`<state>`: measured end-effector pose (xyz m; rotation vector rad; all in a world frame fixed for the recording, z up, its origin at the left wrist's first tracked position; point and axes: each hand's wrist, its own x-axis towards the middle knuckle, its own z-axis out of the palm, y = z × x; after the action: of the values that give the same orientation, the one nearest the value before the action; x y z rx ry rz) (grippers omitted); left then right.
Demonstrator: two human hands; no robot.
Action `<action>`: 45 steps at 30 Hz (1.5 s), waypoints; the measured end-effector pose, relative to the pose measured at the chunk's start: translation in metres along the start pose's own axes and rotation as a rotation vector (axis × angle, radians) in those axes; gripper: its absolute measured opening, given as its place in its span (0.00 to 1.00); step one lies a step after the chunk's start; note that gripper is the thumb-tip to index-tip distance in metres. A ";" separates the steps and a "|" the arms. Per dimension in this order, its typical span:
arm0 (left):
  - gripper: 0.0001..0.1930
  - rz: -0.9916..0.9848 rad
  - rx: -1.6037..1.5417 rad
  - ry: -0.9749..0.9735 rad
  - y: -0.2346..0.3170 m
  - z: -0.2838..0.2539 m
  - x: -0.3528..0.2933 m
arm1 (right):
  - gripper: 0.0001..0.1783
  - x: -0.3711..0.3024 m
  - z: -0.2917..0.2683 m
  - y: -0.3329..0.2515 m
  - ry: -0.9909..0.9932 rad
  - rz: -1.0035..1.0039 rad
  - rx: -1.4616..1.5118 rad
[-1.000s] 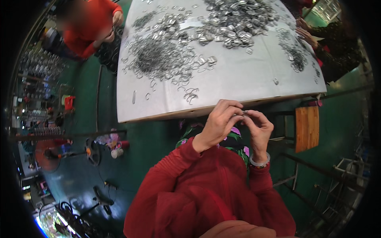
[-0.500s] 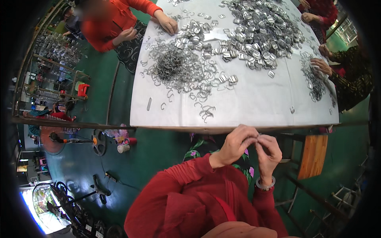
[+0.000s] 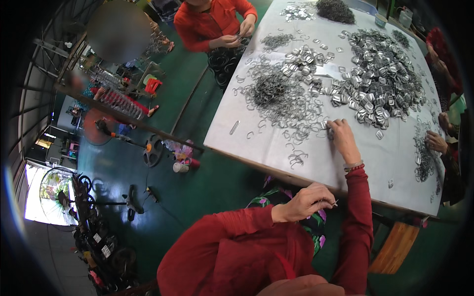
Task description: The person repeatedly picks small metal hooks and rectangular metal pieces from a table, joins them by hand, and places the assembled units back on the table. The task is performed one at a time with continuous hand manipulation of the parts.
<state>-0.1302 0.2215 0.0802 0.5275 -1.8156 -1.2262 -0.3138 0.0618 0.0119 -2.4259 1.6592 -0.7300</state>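
Note:
My left hand (image 3: 307,203) is closed in front of my body, just off the table's near edge. A small metal piece (image 3: 335,203) pokes out from its fingertips, too small to make out fully. My right hand (image 3: 342,139) reaches over the white-covered table with its fingertips closed on a small silver metal buckle (image 3: 324,125). That buckle lies at the right edge of a spread of thin curved metal wire pieces (image 3: 270,93). A larger heap of silver buckles (image 3: 382,79) is piled beyond my right hand.
A person in an orange-red top (image 3: 217,24) handles something small at the table's left side. Other people's hands (image 3: 436,142) work at the right edge. A wooden stool (image 3: 397,246) stands below the near right side. A dark heap (image 3: 335,11) lies at the far end.
My hands were together before my body; the right has moved forward onto the table, the left stays back with the small metal piece. The view has turned, shifting the table right.

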 end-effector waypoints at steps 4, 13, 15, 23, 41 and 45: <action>0.06 0.024 0.005 0.022 0.000 -0.004 -0.004 | 0.16 -0.015 -0.005 0.000 0.095 0.137 0.019; 0.06 0.006 -0.035 0.052 -0.002 -0.004 -0.011 | 0.31 -0.066 -0.025 0.038 0.114 0.659 0.627; 0.06 0.021 -0.044 0.036 0.000 -0.003 -0.010 | 0.29 -0.077 -0.030 0.042 0.119 0.652 0.624; 0.06 0.064 0.040 0.027 -0.005 -0.005 -0.008 | 0.09 -0.142 -0.100 -0.095 0.199 0.598 1.021; 0.13 -0.069 0.599 0.306 -0.055 -0.105 -0.017 | 0.12 -0.165 -0.084 -0.158 0.612 0.685 1.280; 0.05 -0.239 1.084 0.335 -0.100 -0.206 0.004 | 0.11 -0.168 -0.088 -0.150 0.517 0.655 1.320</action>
<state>0.0279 0.0657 0.0227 1.4695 -2.0295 -0.1409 -0.2744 0.2879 0.0876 -0.7800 1.2182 -1.6394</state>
